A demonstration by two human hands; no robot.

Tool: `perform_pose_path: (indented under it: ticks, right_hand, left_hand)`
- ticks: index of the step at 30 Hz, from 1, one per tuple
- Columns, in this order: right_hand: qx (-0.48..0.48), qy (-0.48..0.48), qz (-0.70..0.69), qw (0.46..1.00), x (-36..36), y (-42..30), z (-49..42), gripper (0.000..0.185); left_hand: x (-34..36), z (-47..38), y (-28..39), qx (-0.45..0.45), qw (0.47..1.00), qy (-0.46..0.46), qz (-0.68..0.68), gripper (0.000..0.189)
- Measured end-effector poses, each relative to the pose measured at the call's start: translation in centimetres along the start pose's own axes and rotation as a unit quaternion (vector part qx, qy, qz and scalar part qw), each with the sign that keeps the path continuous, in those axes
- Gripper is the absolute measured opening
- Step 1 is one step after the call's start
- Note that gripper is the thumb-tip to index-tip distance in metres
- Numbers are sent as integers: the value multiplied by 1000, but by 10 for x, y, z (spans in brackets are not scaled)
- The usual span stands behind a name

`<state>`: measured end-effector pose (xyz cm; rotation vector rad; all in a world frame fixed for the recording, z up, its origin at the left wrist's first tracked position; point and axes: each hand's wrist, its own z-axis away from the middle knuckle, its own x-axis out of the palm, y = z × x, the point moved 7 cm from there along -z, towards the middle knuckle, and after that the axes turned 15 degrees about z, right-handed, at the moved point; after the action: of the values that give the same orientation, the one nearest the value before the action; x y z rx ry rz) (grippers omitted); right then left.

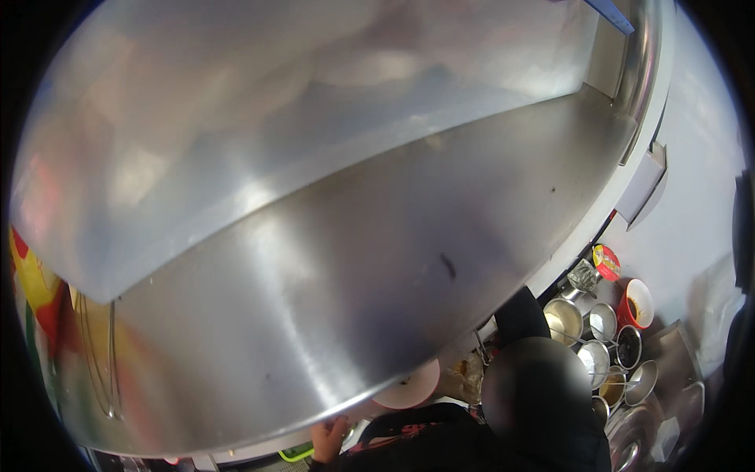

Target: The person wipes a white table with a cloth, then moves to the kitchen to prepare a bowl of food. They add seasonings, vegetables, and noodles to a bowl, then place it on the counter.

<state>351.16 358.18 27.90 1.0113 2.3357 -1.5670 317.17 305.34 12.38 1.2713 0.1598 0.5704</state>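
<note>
Neither of my own hands is in view. Before me a broad stainless steel surface (330, 277) fills most of the picture, with a few dark specks and a short dark mark (448, 266) on it. A second, blurry reflective steel panel (295, 106) meets it along a slanting seam. Beyond its lower edge is another person (436, 445) in dark clothes, the head blurred out. A hand (329, 439), apparently that person's, shows just below the steel edge; what it touches is hidden. Close by it lies a pale round bowl (410, 386) with a red rim, partly covered by the steel.
Several metal pots (563, 321), some with spoons, crowd the lower right. A red cup (637, 304) with brown contents stands beside them. A white holder (642, 186) is fixed to the pale wall (702, 147). Thin metal loops (112, 360) and a yellow-red packet (38, 283) appear left.
</note>
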Motion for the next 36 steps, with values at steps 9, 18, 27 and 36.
perform_pose_path:
  ticks: [9,18,27,36]
  right_hand:
    - [-82,-130,-362,919,-120,-130,67,35]
    - [110,-610,-176,765,-117,-138,225,34]
    - [-346,-656,481,467,-52,-122,301,65]
    - [-481,-494,549,473,-9,-189,325,24]
  left_hand:
    - [68,-42,-35,-157,978,-84,112,40]
    - [98,-45,-31,-178,974,-68,121,60]
    - [80,-19,-30,-145,975,-29,166,66]
    - [59,11,-32,-128,973,-28,191,54]
